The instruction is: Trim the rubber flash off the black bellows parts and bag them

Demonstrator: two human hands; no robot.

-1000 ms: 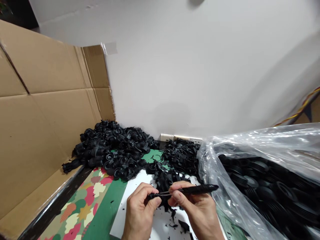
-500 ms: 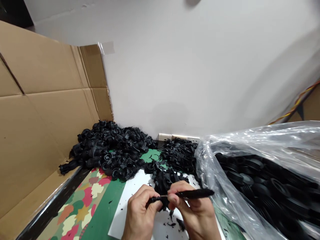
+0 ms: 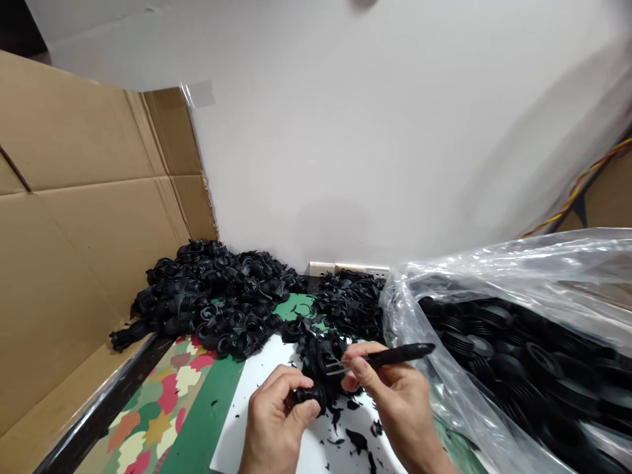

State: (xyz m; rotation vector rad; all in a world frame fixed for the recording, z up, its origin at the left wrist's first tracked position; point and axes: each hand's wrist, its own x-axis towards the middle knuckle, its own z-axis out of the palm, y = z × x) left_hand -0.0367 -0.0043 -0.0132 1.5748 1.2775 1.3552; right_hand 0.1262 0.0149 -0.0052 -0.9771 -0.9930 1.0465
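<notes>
My left hand (image 3: 276, 421) pinches a small black ribbed rubber part (image 3: 311, 395) between thumb and fingers, low in the middle of the view. My right hand (image 3: 395, 401) grips a black-handled tool (image 3: 390, 356) with thin metal tips; the tips sit a little above and to the right of the part, apart from it. Both hands hover over a white sheet (image 3: 257, 421) strewn with black rubber scraps (image 3: 353, 438).
A big heap of black ribbed parts (image 3: 217, 296) lies at the back left against a cardboard wall (image 3: 83, 210). A clear plastic bag (image 3: 494, 316) full of black parts stands on the right. A floral green mat (image 3: 162, 408) covers the table. A white wall rises behind.
The tool's tips were on the part; my right hand has lifted the tool up and to the right, away from it. More scraps lie on the sheet. The view shifted slightly.
</notes>
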